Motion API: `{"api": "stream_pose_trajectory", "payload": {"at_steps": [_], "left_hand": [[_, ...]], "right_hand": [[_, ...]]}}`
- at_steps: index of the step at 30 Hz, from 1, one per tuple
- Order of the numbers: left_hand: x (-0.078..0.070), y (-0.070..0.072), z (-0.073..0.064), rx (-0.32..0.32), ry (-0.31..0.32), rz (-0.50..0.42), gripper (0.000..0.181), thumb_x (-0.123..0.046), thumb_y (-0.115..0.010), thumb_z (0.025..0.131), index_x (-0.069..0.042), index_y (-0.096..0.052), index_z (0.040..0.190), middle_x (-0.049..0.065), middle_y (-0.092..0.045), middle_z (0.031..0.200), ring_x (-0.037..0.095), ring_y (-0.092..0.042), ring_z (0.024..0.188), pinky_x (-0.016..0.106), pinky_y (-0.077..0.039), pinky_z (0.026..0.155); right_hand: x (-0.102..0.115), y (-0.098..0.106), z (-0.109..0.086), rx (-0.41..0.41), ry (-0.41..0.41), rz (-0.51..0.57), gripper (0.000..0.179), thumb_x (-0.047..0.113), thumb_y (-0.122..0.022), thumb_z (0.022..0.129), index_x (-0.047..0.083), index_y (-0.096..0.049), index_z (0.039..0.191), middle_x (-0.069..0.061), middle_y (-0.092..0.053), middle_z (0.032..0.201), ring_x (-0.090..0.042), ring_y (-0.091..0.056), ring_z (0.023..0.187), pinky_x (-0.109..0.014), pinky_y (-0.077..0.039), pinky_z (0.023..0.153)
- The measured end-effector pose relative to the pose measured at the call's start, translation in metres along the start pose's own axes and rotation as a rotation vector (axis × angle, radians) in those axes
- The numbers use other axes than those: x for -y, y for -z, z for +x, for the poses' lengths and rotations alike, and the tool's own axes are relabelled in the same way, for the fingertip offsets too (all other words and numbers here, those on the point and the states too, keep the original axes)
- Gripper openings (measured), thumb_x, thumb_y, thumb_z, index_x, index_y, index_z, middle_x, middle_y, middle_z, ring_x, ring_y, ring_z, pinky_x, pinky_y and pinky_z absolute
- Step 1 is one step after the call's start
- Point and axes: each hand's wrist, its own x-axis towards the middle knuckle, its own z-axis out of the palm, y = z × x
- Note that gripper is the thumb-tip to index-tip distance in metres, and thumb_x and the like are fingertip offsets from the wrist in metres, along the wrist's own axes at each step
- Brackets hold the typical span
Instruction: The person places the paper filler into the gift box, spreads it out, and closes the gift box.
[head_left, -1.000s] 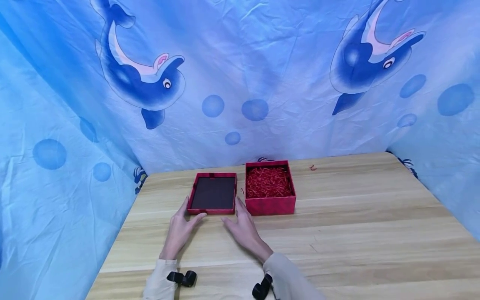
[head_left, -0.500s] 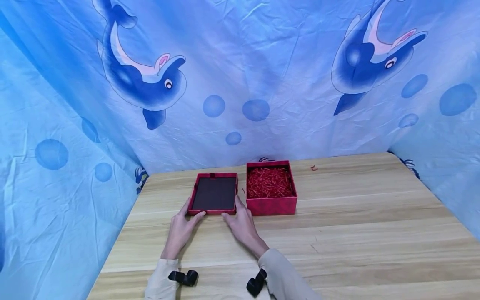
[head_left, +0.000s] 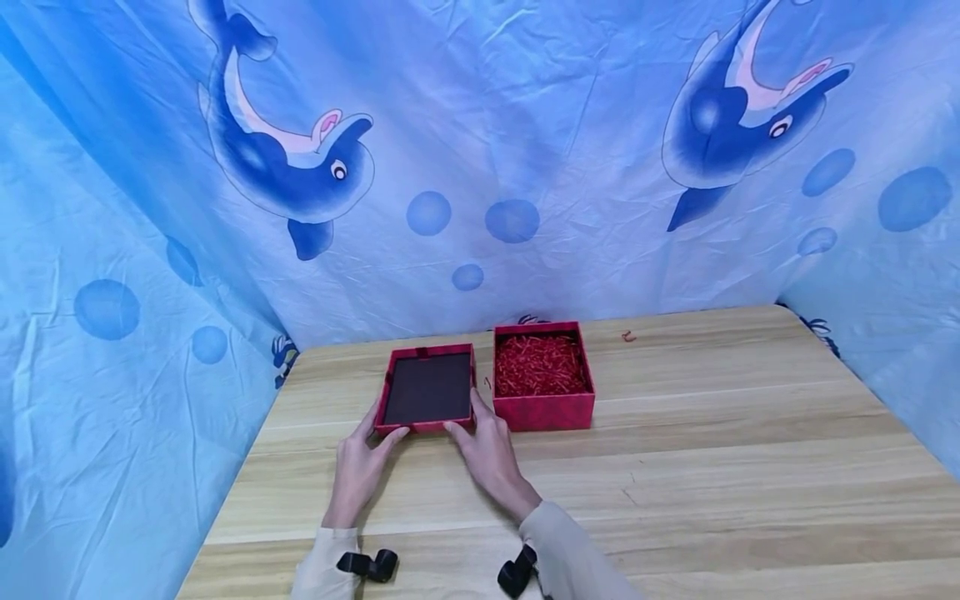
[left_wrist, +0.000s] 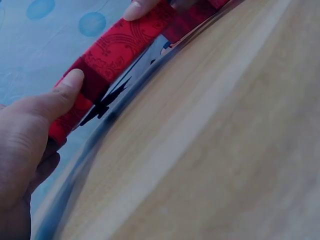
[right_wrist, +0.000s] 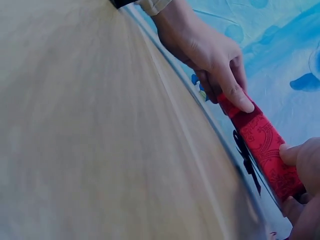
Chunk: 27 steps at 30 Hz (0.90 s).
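– Where was your lid (head_left: 429, 388)?
– At nine o'clock from the box (head_left: 543, 412), fingers of your left hand (head_left: 356, 473) and right hand (head_left: 492, 455) clamped on it.
– Your step?
– Gripping, apparently; next probably called for a level lift.

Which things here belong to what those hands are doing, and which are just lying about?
Job:
left hand and right hand, gripping the shallow square dark-lined red tray
probably the deeper red box beside it, holding red shreds

Just there:
loose red shred on the pale wooden table, right of the box
blue dolphin-print cloth behind
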Motion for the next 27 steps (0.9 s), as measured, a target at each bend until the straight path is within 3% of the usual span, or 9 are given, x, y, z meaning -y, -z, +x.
{"api": "stream_pose_trajectory", "payload": {"at_steps": [9,27], "left_hand": [[-0.008,-0.001,-0.003,-0.075,-0.022,-0.049,0.075,-0.026,-0.083,0.091,-0.008,-0.049,0.155,0.017,-0.057,0.144,0.037,-0.057,0.131,0.056,-0.046,0.106],[-0.017,0.007,0.002,-0.087,-0.010,-0.112,0.073,-0.024,-0.084,0.090,-0.013,-0.052,0.154,0.012,-0.058,0.145,0.034,-0.056,0.133,0.055,-0.043,0.110]], "right_hand": [[0.012,0.011,0.001,0.007,0.032,-0.030,0.073,0.025,-0.078,0.096,-0.012,-0.045,0.150,-0.026,-0.052,0.148,-0.033,-0.056,0.131,-0.044,-0.051,0.103],[0.033,0.021,0.001,-0.004,0.049,-0.061,0.071,0.020,-0.078,0.095,-0.013,-0.045,0.149,-0.029,-0.051,0.148,-0.037,-0.055,0.131,-0.047,-0.053,0.100]]}}
